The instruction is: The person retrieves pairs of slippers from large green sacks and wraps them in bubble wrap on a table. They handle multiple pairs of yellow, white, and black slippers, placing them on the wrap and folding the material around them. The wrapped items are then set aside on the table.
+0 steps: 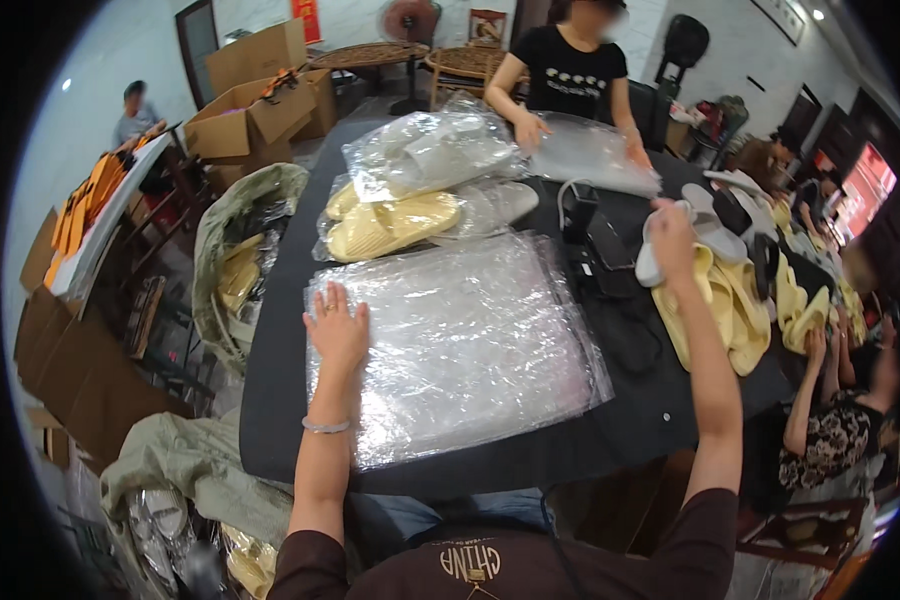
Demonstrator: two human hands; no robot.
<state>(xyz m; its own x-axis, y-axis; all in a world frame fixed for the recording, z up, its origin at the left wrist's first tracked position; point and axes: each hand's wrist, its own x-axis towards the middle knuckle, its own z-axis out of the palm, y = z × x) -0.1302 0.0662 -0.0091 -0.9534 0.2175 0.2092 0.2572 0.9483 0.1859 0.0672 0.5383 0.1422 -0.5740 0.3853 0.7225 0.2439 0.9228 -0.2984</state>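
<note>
- The left hand (338, 325) lies flat with its fingers spread. It is not gripping anything.
- Under that hand is a stack of clear plastic bags (470, 350). The hand touches the top of the stack near its left edge, so most of the stack lies to the right of the hand.
- The right hand (673, 240) is up at the pile of shoes on the right, with its fingers bent.
- A pale grey slipper (648, 258) is right at this hand, just to its left. I cannot tell if the fingers are gripping it or only touching it.
- Yellow slippers (735, 315) lie in the pile just beside the right hand and wrist, on the side nearer the person.
- The stack and the pile are on a black table (270, 400), with a dark gap between them.
- Past the stack, farther from the left hand, there are yellow slippers in clear bags (395, 225).
- Across the table, a co-worker in a black shirt (575, 75) has both hands on some clear plastic (590, 155).
</note>
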